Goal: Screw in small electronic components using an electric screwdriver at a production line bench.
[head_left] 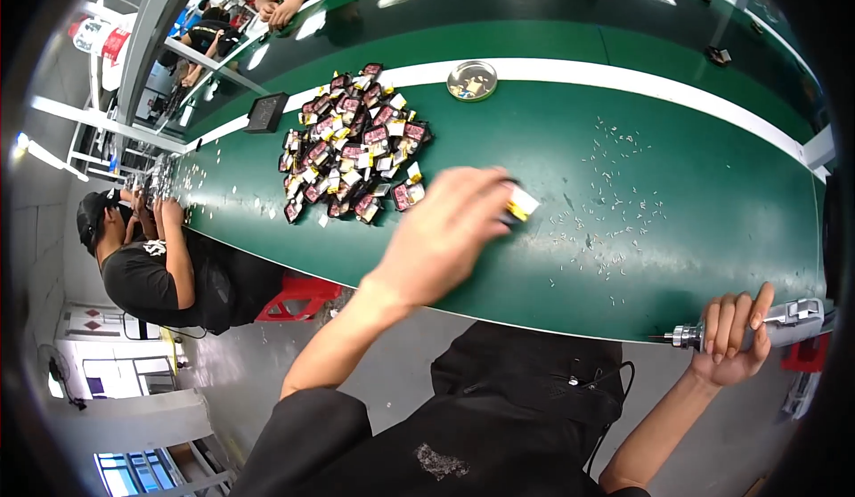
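- Gripping grey powered driver (795,321) in right hand (732,341) with fingers curled round it; pointing bit (659,338) left, probably to keep fingers clear;
- Pinching small yellow-tagged black part (523,203) in blurred left hand (445,234); sticking out right past fingertips, partly hidden by them; can't tell exact thumb contact;
- Keeping pile of similar parts (356,145) beyond and left of that hand, likely for easy reach
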Available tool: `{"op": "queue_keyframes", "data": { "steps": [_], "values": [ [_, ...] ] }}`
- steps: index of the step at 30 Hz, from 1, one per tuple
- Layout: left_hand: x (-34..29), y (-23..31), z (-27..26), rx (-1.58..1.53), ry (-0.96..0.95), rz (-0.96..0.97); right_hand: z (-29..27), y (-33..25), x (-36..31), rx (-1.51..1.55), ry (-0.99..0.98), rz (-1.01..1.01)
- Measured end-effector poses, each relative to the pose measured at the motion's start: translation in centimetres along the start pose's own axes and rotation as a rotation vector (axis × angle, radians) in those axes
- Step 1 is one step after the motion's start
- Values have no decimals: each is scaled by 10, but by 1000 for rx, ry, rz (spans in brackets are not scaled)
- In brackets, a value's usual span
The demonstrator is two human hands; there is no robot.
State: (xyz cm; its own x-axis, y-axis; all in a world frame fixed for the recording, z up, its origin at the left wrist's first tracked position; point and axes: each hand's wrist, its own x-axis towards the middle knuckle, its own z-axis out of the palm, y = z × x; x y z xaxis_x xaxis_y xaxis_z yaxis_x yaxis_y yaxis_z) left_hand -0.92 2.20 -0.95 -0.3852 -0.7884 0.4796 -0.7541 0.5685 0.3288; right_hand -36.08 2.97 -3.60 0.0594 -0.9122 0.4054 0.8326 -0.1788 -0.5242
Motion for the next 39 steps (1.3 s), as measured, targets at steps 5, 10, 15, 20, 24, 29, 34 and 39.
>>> {"op": "queue_keyframes", "data": {
  "steps": [5,10,15,20,24,29,34,39],
  "values": [
    [-54,-108,-79,453,167,-514,-4,21,-1,86,129,82],
    [-38,-112,-60,762,99,-356,-1,26,-8,78,248,103],
    [18,-32,-6,292,32,-203,1,30,-6,268,350,80],
    [55,4,46,44,-123,32,-4,27,-8,285,350,68],
    [74,0,65,107,-124,77,-3,26,-10,293,339,75],
    [87,-10,74,240,-181,204,-6,27,-9,289,318,77],
    [102,-17,75,296,-208,329,-7,25,-5,307,300,78],
    [81,-12,61,16,-151,-4,-3,25,-4,300,319,80]
  ]
}}
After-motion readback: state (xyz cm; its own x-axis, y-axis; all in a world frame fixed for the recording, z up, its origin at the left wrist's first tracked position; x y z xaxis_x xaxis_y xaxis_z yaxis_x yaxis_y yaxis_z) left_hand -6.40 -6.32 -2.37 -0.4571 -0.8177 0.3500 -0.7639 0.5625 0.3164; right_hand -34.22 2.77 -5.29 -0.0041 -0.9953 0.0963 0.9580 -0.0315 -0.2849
